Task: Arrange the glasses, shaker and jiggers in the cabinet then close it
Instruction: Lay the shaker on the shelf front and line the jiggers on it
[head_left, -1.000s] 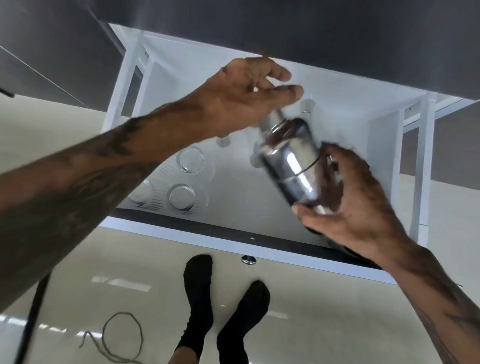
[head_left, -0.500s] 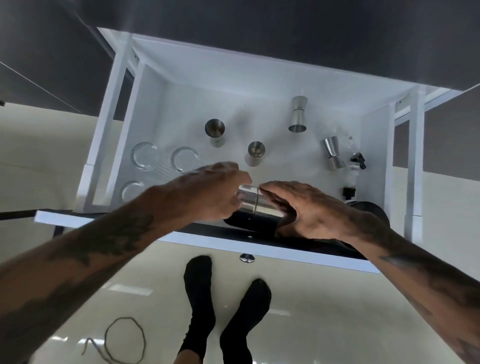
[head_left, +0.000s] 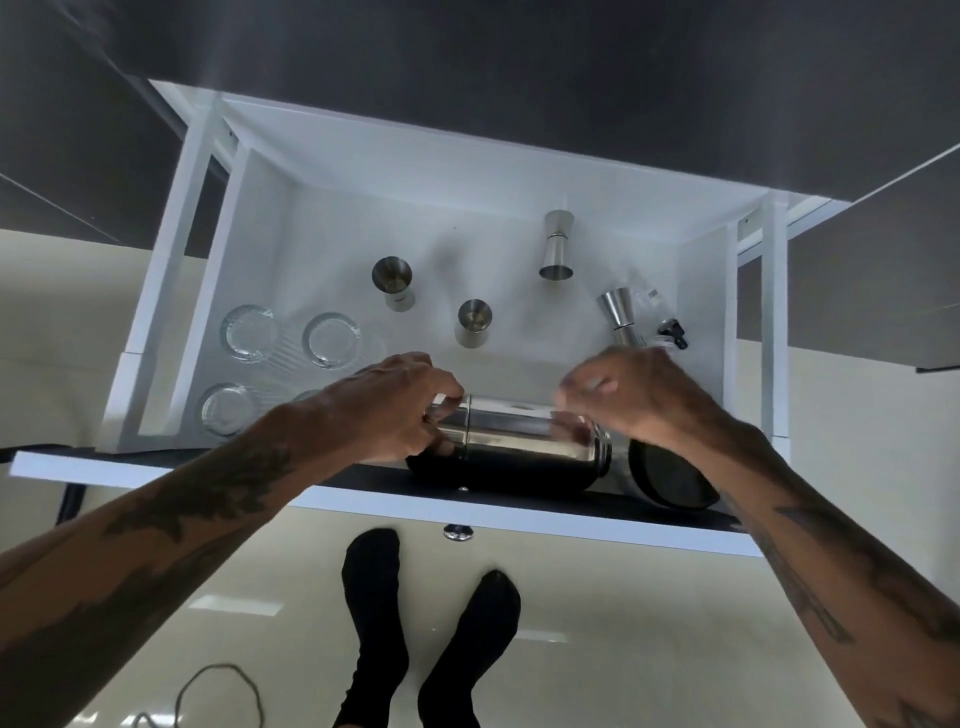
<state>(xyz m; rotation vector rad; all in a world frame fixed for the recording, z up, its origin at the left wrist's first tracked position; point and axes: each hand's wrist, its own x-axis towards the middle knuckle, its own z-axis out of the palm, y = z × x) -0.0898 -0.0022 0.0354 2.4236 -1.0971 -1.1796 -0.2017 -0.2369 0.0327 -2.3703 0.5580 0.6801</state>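
The steel shaker (head_left: 524, 441) lies on its side along the near edge of the open white drawer (head_left: 171, 291). My left hand (head_left: 395, 405) grips its capped left end. My right hand (head_left: 639, 395) hovers just above the shaker's right end, fingers curled, holding nothing. Three clear glasses stand at the drawer's left, among them a glass (head_left: 248, 332), a second (head_left: 331, 340) and a third (head_left: 224, 423). Several steel jiggers stand behind the shaker: one jigger (head_left: 393, 283), another (head_left: 474, 322), a third (head_left: 557, 244).
A fourth jigger (head_left: 621, 317) and a small dark-capped bottle (head_left: 670, 327) sit by the drawer's right wall. A round dark object (head_left: 670, 475) lies right of the shaker. The drawer front (head_left: 519, 514) carries a knob (head_left: 457, 532). My black-socked feet (head_left: 421, 623) and a cord (head_left: 218, 696) are on the floor.
The shaker came down from mid-air and now lies flat in the drawer. My right hand has lifted off it; my left hand still holds its cap end.
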